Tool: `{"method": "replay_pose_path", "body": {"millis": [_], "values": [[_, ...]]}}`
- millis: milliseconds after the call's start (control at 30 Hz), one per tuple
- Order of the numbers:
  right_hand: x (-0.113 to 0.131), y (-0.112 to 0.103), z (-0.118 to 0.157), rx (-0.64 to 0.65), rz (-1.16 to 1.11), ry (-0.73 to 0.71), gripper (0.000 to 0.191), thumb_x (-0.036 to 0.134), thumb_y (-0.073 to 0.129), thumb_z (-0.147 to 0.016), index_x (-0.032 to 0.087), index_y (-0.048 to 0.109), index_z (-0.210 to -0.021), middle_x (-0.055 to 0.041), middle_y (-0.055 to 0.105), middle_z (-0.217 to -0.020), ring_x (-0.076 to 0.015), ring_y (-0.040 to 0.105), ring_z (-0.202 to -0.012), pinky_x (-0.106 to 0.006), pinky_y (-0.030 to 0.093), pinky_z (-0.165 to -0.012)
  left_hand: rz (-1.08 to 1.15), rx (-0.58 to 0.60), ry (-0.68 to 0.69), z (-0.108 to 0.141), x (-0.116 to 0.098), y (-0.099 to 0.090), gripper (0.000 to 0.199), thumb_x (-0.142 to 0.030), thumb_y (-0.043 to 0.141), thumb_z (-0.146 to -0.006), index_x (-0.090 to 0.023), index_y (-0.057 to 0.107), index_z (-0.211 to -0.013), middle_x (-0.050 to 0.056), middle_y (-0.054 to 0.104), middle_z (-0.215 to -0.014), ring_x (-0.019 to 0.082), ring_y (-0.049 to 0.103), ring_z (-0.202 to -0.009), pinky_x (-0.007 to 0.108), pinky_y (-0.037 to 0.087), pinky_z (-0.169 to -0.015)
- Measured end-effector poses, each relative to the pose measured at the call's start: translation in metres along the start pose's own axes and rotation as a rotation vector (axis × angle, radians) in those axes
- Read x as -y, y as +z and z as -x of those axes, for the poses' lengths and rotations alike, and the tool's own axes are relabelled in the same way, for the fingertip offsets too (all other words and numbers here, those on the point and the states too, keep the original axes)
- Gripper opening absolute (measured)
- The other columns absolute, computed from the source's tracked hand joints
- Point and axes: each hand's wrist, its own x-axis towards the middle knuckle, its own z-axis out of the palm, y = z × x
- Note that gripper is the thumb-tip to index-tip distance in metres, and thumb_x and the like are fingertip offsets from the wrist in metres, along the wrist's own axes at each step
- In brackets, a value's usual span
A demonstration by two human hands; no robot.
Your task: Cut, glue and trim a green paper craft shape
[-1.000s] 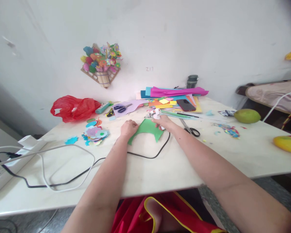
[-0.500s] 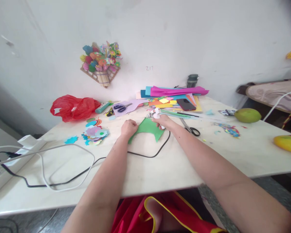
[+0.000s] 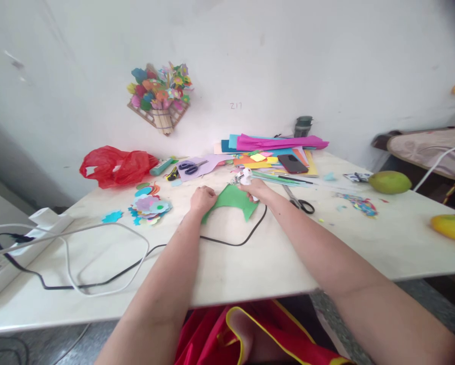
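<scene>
A green piece of paper (image 3: pixel 231 198) with a curved cut-out on its near side lies on the table between my hands. My left hand (image 3: pixel 203 199) is closed at its left edge, thumb and fingers pinching the paper. In my right hand (image 3: pixel 253 189) is a white hot glue gun (image 3: pixel 244 175), partly covered by the fingers, its front end pointing left over the far edge of the green paper. A black cord (image 3: pixel 231 244) loops from near the right hand and passes behind the left forearm.
Paper flower shapes (image 3: pixel 149 207) are piled on the left, near a red plastic bag (image 3: pixel 117 167). Scissors (image 3: pixel 301 204) lie right of my right hand. Farther back are dark-handled scissors (image 3: pixel 189 167), a phone (image 3: pixel 293 163) and coloured sheets (image 3: pixel 280 142). A power strip (image 3: pixel 26 256) and white cable occupy the left edge.
The view has shifted very slightly. Both hands keep their places, the left on the green paper and the right around the glue gun.
</scene>
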Motion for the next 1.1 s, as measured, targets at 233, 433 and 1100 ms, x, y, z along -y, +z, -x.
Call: {"method": "replay_pose_path", "body": {"millis": [233,433,1100], "values": [[0.0014,-0.0002,-0.0042,-0.018,0.067,0.004,0.021,0.035,0.061,-0.076,0.017,0.050,-0.070,-0.0023,0.054,-0.054,-0.0144,0.053,-0.043,-0.024,0.039,-0.037,0.004,-0.013,0.011,-0.0008,0.0019,0.0016,0.016,-0.026,0.054,-0.071,-0.021,0.069,-0.074,0.003,0.068,-0.100,0.021,0.057,-0.096,0.028,0.046,-0.081],[0.0037,-0.0008,-0.0048,-0.015,0.086,0.009,0.021,0.035,0.061,-0.076,0.017,0.051,-0.072,-0.0026,0.054,-0.055,-0.0132,0.051,-0.041,-0.024,0.039,-0.037,0.021,-0.012,0.004,0.0000,0.0014,0.0008,0.015,-0.027,0.054,-0.071,-0.022,0.068,-0.073,0.002,0.068,-0.100,0.020,0.057,-0.096,0.028,0.046,-0.081],[0.0019,0.0005,-0.0072,0.015,0.133,-0.036,0.025,0.039,0.059,-0.076,0.017,0.050,-0.067,-0.0033,0.056,-0.062,-0.0117,0.049,-0.040,-0.024,0.038,-0.036,0.055,0.001,-0.017,-0.0006,0.0017,0.0007,0.014,-0.028,0.057,-0.070,-0.022,0.069,-0.074,0.001,0.069,-0.100,0.020,0.060,-0.093,0.027,0.047,-0.079]]}}
